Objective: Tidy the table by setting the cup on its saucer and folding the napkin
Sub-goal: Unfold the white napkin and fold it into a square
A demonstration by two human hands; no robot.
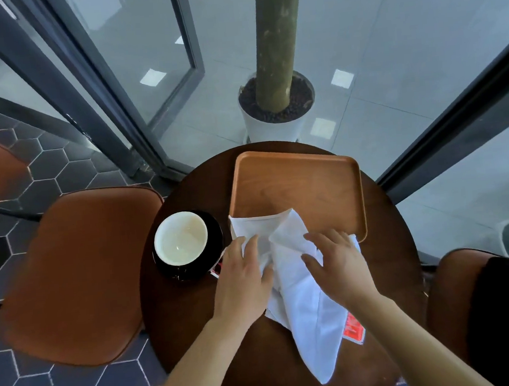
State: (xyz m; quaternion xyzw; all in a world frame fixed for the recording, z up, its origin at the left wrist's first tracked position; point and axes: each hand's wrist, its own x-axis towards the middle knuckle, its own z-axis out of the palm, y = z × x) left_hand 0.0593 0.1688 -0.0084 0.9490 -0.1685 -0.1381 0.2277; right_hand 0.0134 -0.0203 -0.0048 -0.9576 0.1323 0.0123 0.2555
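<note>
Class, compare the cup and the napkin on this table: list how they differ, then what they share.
The cup is round and stands on its black saucer; the napkin is rumpled, lying partly over the tray and partly on the table. The cup is untouched; the left hand and right hand both rest on the napkin. Both things are white.

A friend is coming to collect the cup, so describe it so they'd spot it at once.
Find the round dark table; on its left side, beside the wooden tray, lies a black saucer. The cup stands on that saucer. It is the only round white bowl-shaped thing there, whereas the white napkin next to it is soft, crumpled cloth.
</note>
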